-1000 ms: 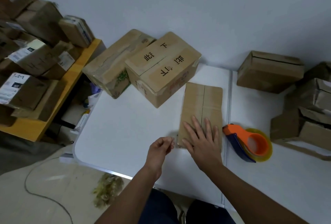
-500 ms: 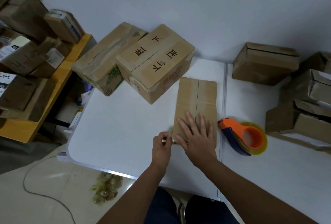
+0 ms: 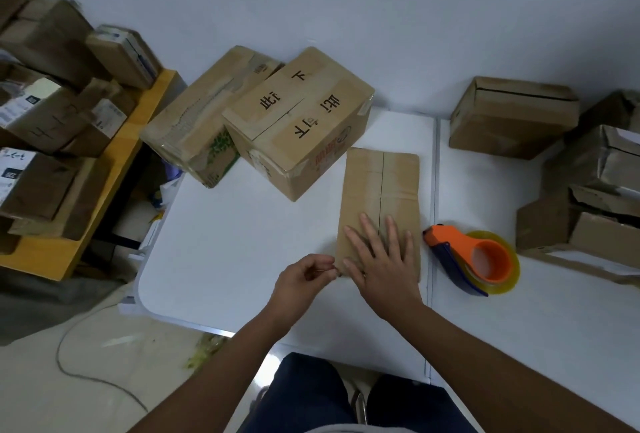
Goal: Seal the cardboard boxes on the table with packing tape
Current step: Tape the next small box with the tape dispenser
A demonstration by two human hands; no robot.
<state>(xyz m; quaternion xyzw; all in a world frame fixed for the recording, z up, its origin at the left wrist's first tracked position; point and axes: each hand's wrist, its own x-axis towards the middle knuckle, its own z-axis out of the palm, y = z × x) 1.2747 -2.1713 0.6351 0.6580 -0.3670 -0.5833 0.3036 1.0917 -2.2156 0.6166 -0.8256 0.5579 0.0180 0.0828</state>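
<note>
We noted the flat cardboard box [image 3: 381,204] lying on the white table [image 3: 242,242], near the front edge, its centre seam running away from the person. The right hand [image 3: 384,259] lay flat on the near end of it, fingers straight and spread, palm pressing down. The left hand [image 3: 304,276] was at the near-left corner, fingers curled, thumb and forefinger brought together at the box edge — whether they pinched a tape end or the cardboard itself we could not tell.

Handling, as we judged it: the box looked light and thin, stiff enough across the panels but likely to flex along the seam and creases. On the smooth tabletop it would probably slide under a sideways pull, so a flat palm on top seemed the right restraint (a pinch at the edge alone might just lift it). Best hold for moving it: the long edges, not the flaps.

The orange tape dispenser [image 3: 474,261] sat just beside the box on its right — untouched, roll upright. A larger printed box [image 3: 298,120] stood behind, close to the flat one's far-left corner; more boxes [image 3: 512,117] stood at the right.
</note>
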